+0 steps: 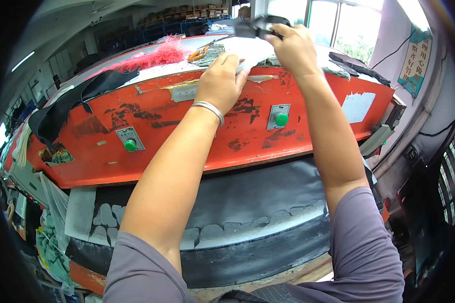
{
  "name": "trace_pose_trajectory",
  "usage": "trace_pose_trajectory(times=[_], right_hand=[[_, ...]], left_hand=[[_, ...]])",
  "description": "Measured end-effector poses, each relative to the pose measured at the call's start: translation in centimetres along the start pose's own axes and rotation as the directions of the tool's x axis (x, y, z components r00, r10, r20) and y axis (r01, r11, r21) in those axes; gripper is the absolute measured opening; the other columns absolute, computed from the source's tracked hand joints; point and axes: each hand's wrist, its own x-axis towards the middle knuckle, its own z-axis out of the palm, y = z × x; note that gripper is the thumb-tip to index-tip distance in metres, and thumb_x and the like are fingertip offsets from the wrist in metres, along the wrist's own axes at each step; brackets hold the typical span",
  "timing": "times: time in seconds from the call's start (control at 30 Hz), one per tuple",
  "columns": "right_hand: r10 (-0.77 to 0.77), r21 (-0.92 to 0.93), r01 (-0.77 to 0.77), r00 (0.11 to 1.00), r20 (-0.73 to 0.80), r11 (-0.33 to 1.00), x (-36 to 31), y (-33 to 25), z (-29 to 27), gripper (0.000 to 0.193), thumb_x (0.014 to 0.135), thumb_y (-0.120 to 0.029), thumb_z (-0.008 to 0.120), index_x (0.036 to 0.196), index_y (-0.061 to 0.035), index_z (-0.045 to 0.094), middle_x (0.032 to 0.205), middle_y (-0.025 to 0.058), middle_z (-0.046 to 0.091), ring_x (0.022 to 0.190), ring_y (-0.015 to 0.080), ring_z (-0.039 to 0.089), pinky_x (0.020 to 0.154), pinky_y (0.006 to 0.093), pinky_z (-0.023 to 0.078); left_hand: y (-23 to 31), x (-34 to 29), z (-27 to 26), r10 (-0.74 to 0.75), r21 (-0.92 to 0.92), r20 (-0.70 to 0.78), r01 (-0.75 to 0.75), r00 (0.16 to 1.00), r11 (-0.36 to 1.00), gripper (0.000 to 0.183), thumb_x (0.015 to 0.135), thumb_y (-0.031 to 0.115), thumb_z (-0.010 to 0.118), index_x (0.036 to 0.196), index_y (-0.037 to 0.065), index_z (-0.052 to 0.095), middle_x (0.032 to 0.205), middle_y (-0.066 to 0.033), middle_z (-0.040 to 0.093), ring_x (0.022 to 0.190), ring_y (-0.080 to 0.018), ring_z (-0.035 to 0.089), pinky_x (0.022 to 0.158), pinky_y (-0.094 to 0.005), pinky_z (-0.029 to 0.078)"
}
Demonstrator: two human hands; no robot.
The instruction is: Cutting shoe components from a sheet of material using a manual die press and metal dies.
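My right hand (294, 48) is raised over the top of the red press, its fingers closed round a black object (260, 26). That object is smeared by motion, so its kind does not show. Lower and to the left, my left hand (222, 81), with a metal bangle at the wrist, has its fingers bent and thumb against a bright white sheet (255, 50) on the machine top. Glare hides much of this sheet. Just left of that hand lies an orange-handled tool (199, 53).
The red press (187, 144) has two green buttons (281, 119) on its front. Under it a black sheet (258, 189) with cut-out shapes covers the bed. Pink stringy fibres (154, 56) and black material (60, 108) lie on the left top; dark scraps (359, 65) lie right.
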Motion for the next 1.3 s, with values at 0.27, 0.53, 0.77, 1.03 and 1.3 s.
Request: trace_pose_trajectory(times=[0.27,0.53,0.77,1.03,1.3], right_hand=[[-0.03,0.012,0.028,0.909,0.416,1.0,3.6,-0.6,5.6,0.041,0.082,-0.047,0.063,0.113,-0.0212,0.068,0.114,0.0109,0.066,0.11,0.0273,0.061,0.096,0.0376,0.045],[-0.677,-0.195,0.798,0.591,0.439,0.57,10.1,11.1,6.6,0.044,0.085,-0.048,0.057,0.114,-0.0157,0.066,0.109,0.0105,0.067,0.102,0.0259,0.063,0.088,0.0361,0.049],[-0.193,0.259,0.075,0.861,0.47,0.963,6.0,9.0,1.5,0.035,0.082,-0.024,0.063,0.111,-0.0048,0.065,0.099,0.015,0.067,0.091,0.0221,0.062,0.083,0.0349,0.047],[0.001,0.387,-0.148,0.935,0.356,0.91,-19.1,9.6,-11.6,0.024,0.082,-0.018,0.068,0.098,0.0004,0.064,0.094,0.0111,0.065,0.09,0.0227,0.063,0.081,0.0341,0.047],[-0.223,0.411,-0.136,0.668,0.71,0.901,-35.3,-6.3,-3.7,0.026,0.077,-0.024,0.071,0.1,-0.0128,0.068,0.116,0.0219,0.059,0.104,0.0366,0.055,0.087,0.0432,0.049]], left_hand=[[-0.2,0.8,0.4,0.007,-0.027,-0.187,-0.013,0.982,1.0,0.025,0.087,0.022,0.063,0.105,0.004,0.063,0.105,-0.0145,0.062,0.095,-0.0322,0.061,0.083,-0.0387,0.049],[3.0,5.1,3.2,0.022,0.136,-0.168,0.001,0.986,0.991,0.034,0.081,0.036,0.069,0.099,0.007,0.067,0.101,-0.0114,0.063,0.096,-0.031,0.061,0.083,-0.0398,0.049],[-4.2,5.7,1.7,0.082,0.355,-0.068,-0.052,0.994,0.933,0.022,0.082,0.02,0.054,0.093,0.005,0.065,0.096,-0.0131,0.064,0.096,-0.0306,0.058,0.088,-0.042,0.045],[-2.3,-8.8,-3.6,0.118,-0.066,-0.172,-0.131,0.978,0.989,0.028,0.088,0.023,0.061,0.108,0.003,0.064,0.109,-0.0151,0.064,0.11,-0.0322,0.057,0.094,-0.0381,0.044],[-6.8,-37.8,-10.7,-0.723,0.087,0.235,0.727,0.649,0.681,0.032,0.087,0.012,0.057,0.118,0.003,0.06,0.11,-0.0159,0.067,0.106,-0.028,0.063,0.095,-0.0369,0.045]])
